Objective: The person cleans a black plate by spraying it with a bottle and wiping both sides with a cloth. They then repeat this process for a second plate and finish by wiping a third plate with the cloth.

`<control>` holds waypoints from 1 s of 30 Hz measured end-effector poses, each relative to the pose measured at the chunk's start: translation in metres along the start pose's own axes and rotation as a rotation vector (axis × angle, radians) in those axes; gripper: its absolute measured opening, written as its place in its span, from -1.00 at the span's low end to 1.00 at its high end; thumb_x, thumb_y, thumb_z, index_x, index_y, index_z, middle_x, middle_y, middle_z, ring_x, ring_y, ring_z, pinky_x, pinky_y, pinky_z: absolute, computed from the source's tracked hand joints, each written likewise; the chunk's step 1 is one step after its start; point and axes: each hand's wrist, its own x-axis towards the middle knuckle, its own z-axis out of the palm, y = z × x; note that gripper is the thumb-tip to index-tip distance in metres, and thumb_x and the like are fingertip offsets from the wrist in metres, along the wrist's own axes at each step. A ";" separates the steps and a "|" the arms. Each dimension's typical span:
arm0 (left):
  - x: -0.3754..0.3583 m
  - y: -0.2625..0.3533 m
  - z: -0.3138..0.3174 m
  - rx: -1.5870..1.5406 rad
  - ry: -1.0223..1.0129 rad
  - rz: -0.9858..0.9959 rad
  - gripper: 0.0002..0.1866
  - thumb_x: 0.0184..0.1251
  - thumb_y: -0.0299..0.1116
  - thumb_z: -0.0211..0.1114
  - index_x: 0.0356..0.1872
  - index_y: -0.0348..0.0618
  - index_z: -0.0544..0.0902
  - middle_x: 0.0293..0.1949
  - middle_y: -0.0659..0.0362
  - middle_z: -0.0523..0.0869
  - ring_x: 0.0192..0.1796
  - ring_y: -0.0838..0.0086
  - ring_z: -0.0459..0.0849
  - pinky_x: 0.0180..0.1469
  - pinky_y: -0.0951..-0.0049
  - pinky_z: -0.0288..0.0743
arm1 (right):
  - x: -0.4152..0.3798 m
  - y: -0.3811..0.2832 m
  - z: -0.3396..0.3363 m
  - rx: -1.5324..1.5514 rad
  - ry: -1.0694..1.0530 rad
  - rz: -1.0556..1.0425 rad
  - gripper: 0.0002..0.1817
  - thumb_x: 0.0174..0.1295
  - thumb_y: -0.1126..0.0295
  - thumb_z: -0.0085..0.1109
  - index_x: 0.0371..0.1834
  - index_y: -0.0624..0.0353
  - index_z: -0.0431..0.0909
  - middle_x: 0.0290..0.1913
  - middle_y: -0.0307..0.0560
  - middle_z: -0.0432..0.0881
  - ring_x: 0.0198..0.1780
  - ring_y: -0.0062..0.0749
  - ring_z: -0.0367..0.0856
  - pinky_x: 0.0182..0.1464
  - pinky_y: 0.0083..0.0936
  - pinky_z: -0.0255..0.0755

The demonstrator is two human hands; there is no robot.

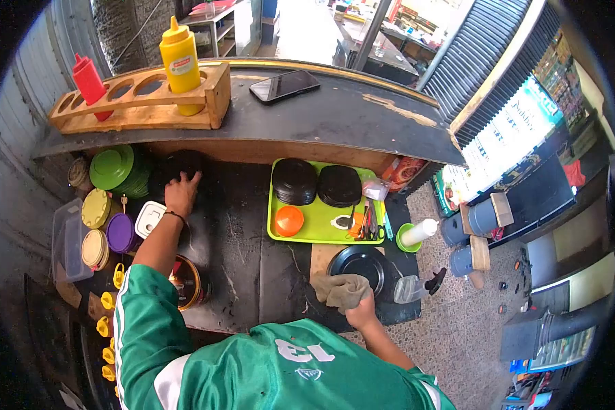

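My left hand [182, 194] reaches to the back left of the counter. Its fingers are apart and rest at the near edge of a dark, round stack [182, 162], which looks like black plates in shadow. A stack of green plates [113, 168] stands just left of it. A crumpled greyish-brown cloth [340, 291] is in my right hand [362, 311], with the fingers closed around it. The cloth lies over the near-left rim of a black plate [363, 265], which sits partly on a brown board [319, 258].
A lime-green tray [275, 231] holds black plate stacks, an orange bowl [289, 221] and utensils. Lidded tubs [121, 232] crowd the left side. A white bottle [420, 233] leans right. The raised shelf bears a wooden rack [140, 116], sauce bottles and a phone [284, 86].
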 end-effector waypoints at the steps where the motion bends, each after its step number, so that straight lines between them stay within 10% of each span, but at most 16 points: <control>1: -0.001 -0.001 -0.001 -0.020 0.024 0.007 -0.44 0.43 -0.43 0.22 0.42 0.34 0.51 0.18 -0.03 0.69 -0.03 0.00 0.82 -0.09 0.09 0.73 | 0.001 0.003 0.003 0.009 -0.005 0.007 -0.69 0.39 0.27 0.41 0.04 0.27 0.69 -0.07 -0.07 0.82 -0.04 -0.39 0.77 0.05 -0.36 0.65; 8: -0.001 -0.004 -0.009 -0.044 0.091 0.009 -0.48 0.43 -0.40 0.22 0.40 0.28 0.53 0.19 -0.01 0.72 -0.04 0.01 0.83 -0.18 0.16 0.76 | 0.005 0.003 0.015 0.048 -0.054 0.050 -0.69 0.42 0.32 0.34 0.08 0.31 0.68 -0.10 -0.20 0.77 -0.11 -0.56 0.70 0.00 -0.49 0.62; 17: 0.030 -0.044 -0.008 0.173 0.384 -0.056 -0.56 0.41 -0.32 0.19 0.30 -0.04 0.64 0.10 0.08 0.68 0.16 0.18 0.64 0.11 0.10 0.53 | -0.004 0.004 0.014 0.067 -0.055 0.102 -0.66 0.38 0.27 0.41 0.07 0.28 0.67 -0.08 -0.07 0.80 -0.05 -0.41 0.75 0.06 -0.36 0.65; 23: 0.023 -0.043 -0.044 0.013 0.338 -0.082 -0.42 0.39 -0.43 0.14 0.45 0.10 0.59 0.13 -0.01 0.63 0.23 0.02 0.57 0.33 -0.06 0.51 | -0.007 0.014 0.010 0.071 -0.007 0.043 -0.67 0.39 0.30 0.38 0.08 0.29 0.67 -0.05 -0.06 0.81 -0.02 -0.40 0.75 0.09 -0.37 0.63; 30: -0.040 -0.033 -0.117 -0.033 0.422 0.321 -0.35 0.40 -0.45 0.11 0.53 0.23 0.52 0.30 -0.03 0.66 0.40 0.02 0.58 0.56 -0.01 0.38 | -0.010 0.011 0.008 0.070 0.002 -0.020 -0.67 0.41 0.29 0.32 0.10 0.30 0.68 -0.04 -0.01 0.81 0.00 -0.35 0.77 0.10 -0.36 0.63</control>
